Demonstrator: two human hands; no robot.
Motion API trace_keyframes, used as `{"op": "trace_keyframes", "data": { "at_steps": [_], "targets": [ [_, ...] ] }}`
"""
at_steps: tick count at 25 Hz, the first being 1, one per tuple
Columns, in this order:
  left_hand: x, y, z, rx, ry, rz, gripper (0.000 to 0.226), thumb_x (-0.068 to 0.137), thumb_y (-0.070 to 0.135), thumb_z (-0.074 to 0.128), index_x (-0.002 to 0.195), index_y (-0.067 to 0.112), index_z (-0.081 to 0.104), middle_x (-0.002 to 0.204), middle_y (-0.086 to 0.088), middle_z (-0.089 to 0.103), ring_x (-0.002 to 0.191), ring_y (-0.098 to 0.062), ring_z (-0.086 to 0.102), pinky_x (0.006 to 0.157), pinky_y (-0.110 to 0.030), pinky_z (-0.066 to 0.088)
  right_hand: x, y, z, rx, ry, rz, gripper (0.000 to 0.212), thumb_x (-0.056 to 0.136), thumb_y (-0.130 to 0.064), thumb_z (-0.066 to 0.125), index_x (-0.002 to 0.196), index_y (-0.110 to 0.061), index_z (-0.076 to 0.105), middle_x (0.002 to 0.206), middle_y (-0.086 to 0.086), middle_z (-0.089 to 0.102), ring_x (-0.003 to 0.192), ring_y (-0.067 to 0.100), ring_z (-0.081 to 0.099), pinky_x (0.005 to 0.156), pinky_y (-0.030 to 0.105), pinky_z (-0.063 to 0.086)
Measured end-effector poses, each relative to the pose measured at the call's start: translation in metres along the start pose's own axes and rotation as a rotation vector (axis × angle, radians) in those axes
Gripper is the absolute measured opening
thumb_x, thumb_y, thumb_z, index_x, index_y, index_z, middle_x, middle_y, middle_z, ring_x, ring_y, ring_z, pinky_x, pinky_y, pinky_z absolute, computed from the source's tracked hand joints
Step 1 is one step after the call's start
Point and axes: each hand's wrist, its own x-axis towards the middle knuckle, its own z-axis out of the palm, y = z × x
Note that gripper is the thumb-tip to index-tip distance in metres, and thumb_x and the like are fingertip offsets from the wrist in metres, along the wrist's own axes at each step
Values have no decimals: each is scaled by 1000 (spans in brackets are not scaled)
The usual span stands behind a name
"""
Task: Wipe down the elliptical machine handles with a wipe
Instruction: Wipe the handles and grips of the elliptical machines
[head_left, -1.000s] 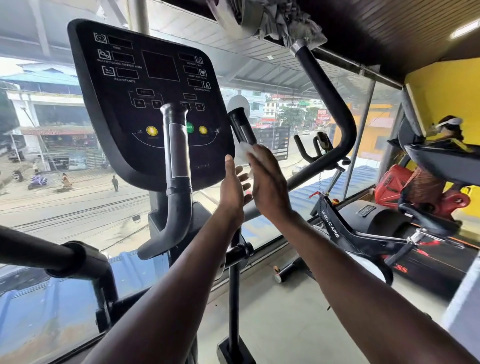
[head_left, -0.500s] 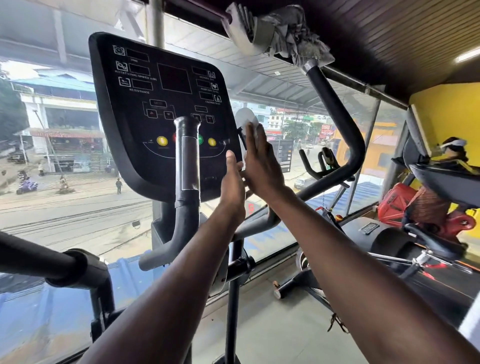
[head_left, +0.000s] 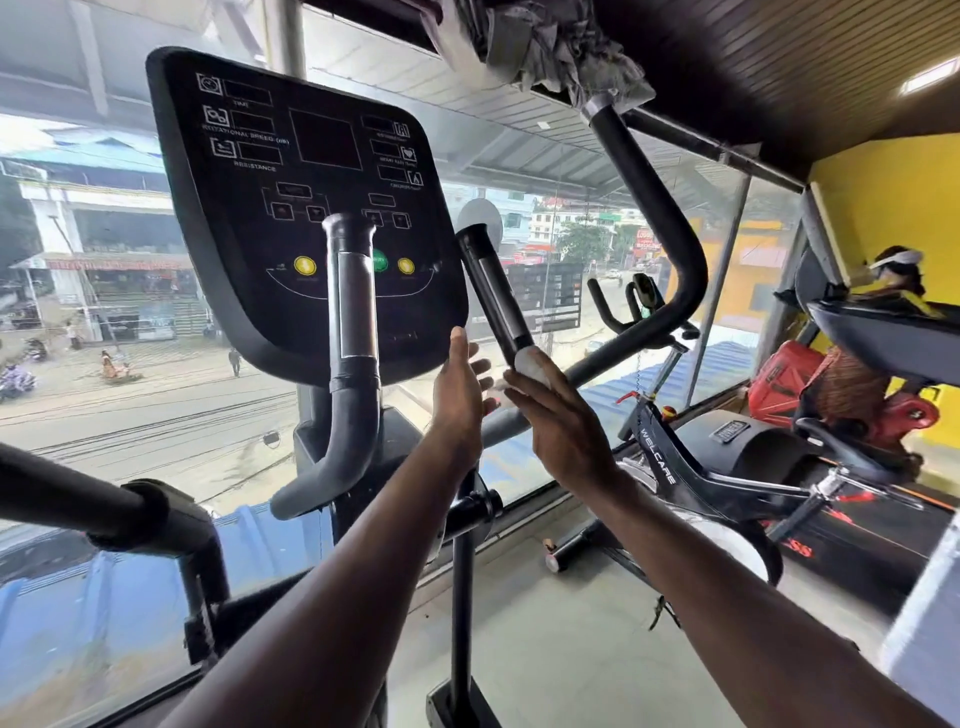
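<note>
The elliptical's black console (head_left: 244, 218) stands ahead with two short inner handles in front of it. My right hand (head_left: 566, 431) grips a white wipe (head_left: 531, 364) wrapped round the lower end of the right inner handle (head_left: 491, 286), whose upper part is bare. My left hand (head_left: 460, 395) is held flat with straight fingers just left of that handle, holding nothing. The left inner handle (head_left: 356, 301) rises untouched to the left. A long curved right outer handle (head_left: 660, 218) arches up behind my right hand.
The left outer handle (head_left: 78, 499) crosses the lower left. Glass windows (head_left: 130, 405) face a street beyond the console. A black spin bike (head_left: 691, 467) and a red machine (head_left: 789, 379) stand to the right, with another person seated further right. Grey cloth (head_left: 561, 47) hangs overhead.
My right hand has slid the wipe down the right inner handle from its top to its lower end. My left hand has dropped slightly with it.
</note>
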Motion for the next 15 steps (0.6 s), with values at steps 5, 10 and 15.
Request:
{"op": "trace_keyframes", "data": {
  "at_steps": [5, 10, 15],
  "targets": [
    [-35, -37, 7, 42, -20, 16, 31, 98, 36, 49, 104, 8, 61, 88, -6, 68, 70, -14, 68, 75, -34, 51, -12, -21, -15, 313, 250, 437, 31, 80, 8, 61, 103, -9, 50, 103, 10, 59, 96, 19, 57, 76, 22, 47],
    [-39, -58, 15, 21, -3, 107, 12, 89, 9, 51, 86, 15, 61, 79, -5, 66, 79, -23, 62, 73, -36, 49, -18, -33, -22, 435, 136, 429, 24, 76, -12, 66, 98, -9, 56, 94, 4, 65, 88, 16, 60, 77, 18, 43],
    [-20, -42, 21, 37, 207, 173, 24, 97, 16, 46, 80, 23, 61, 83, 4, 69, 85, -18, 65, 78, -33, 53, 29, 1, -28, 646, 101, 880, 26, 88, -26, 57, 109, -9, 55, 102, 7, 63, 91, 21, 60, 77, 27, 47]
  ]
}}
